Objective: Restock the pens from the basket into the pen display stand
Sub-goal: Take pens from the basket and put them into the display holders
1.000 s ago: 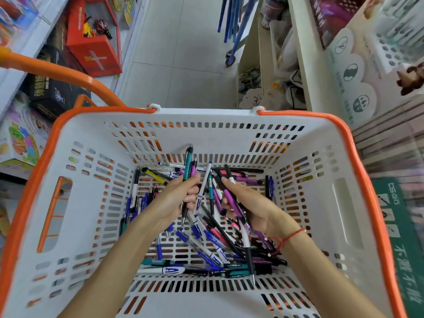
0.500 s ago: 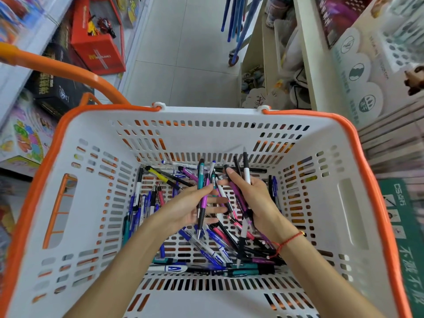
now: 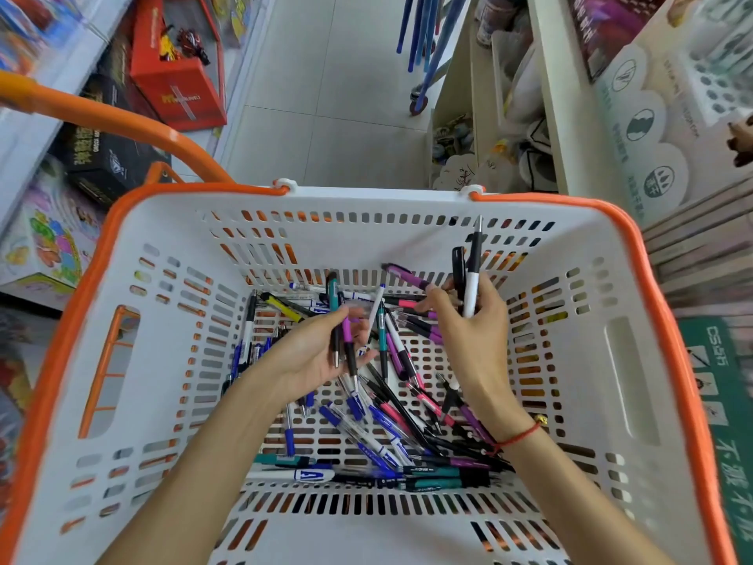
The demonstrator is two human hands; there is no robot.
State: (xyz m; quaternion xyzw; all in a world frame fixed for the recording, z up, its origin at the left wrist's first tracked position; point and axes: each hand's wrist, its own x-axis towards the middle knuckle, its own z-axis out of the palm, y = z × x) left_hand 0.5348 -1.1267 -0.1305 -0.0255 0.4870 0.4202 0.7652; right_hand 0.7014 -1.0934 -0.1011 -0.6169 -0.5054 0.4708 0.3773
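Shop aisle, pale tiled floor [image 3: 326,95], daylight even.
Left: shelving with a red box [image 3: 179,71], a black box [image 3: 110,157] and colourful boxes [image 3: 49,238]. Right: cream shelf unit [image 3: 546,95] holding soft goods. Far centre: blue poles [image 3: 423,30] above a small castor wheel [image 3: 419,104]. Near right: green signage [image 3: 721,385].

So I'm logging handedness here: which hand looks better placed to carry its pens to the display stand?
Probably the right hand: raised on the stand side, gripping a white pen. The left hand sits lower in the basket, holding a teal pen.
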